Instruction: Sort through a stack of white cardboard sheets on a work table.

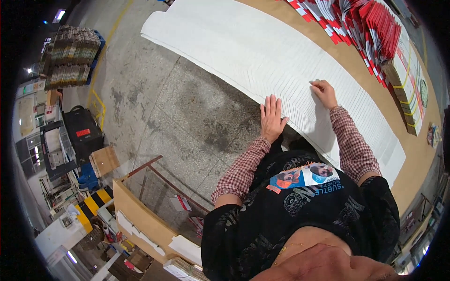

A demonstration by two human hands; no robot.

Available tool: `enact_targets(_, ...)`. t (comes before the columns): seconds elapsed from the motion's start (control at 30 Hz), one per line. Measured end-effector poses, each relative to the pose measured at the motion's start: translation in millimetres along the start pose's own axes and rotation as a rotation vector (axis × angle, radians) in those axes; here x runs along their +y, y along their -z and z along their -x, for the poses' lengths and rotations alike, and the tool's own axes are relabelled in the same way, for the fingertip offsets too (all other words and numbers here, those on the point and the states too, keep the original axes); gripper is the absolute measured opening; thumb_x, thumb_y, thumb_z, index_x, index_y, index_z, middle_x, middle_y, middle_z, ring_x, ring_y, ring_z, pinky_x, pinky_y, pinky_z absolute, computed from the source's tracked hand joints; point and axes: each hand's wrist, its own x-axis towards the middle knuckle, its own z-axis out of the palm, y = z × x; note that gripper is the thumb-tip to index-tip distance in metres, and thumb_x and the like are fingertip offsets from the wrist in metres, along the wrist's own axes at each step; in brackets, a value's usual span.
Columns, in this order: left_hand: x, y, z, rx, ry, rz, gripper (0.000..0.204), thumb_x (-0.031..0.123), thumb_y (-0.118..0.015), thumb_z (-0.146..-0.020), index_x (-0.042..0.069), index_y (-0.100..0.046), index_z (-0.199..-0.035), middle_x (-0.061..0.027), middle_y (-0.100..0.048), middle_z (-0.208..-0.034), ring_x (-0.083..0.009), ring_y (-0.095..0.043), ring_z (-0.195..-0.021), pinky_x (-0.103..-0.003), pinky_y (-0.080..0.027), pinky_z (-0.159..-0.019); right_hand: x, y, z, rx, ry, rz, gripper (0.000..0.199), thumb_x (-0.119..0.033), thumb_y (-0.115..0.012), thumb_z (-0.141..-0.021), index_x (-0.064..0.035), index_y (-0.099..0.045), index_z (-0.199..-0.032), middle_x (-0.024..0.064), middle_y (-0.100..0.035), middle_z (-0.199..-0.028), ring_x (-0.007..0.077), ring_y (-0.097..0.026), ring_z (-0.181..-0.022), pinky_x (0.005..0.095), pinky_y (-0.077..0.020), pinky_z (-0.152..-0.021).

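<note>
White paper sheets (234, 47) lie fanned out in a long overlapping row on the brown table, their stepped edges showing as many thin lines. My left hand (273, 119) rests on the near edge of the row, its fingers stretched out flat and its thumb apart. Farther right, my right hand (324, 93) is over the fanned edges, its fingers curled in a pinch close to the paper. Whether a sheet edge is between those fingertips is hidden. Checked sleeves cover both forearms.
Red, white and grey folded pieces (347, 28) are heaped at the table's far right, beside a strapped stack (405, 86). The brown table top (375, 89) runs along the sheets. On the left are a concrete floor (154, 93), a cardboard stack (72, 56) and a second table (140, 220).
</note>
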Motion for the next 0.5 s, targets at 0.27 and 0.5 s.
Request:
enact_targets(0.27, 0.1, -0.7, -1.2, -0.008, -0.018, -0.053, 0.069, 0.031, -0.052, -0.08, -0.003, -0.02, -0.132, -0.0223, -0.009, -0.14, -0.0362, -0.006, -0.13, -0.052, -0.006, -0.102, -11.5, 3.5, 1.7, 0.014, 0.069, 0.013, 0.031, -0.014, -0.063, -0.073, -0.0061, -0.059, -0.103, 0.0093, -0.051, -0.095, 0.0243, -0.049, -0.089, 0.032, -0.0422, -0.079)
enact_targets(0.5, 13.0, -2.0, -5.2, -0.053, -0.119, -0.125, 0.069, 0.034, -0.051, -0.08, -0.002, -0.022, -0.132, -0.019, -0.012, -0.14, -0.0352, -0.007, -0.13, -0.053, -0.005, -0.101, -32.0, 1.0, -35.7, -0.158, 0.37, 0.175, 0.023, -0.007, -0.065, -0.066, -0.0091, -0.061, -0.088, 0.0084, -0.05, -0.093, 0.0256, -0.048, -0.09, 0.0343, -0.0407, -0.08)
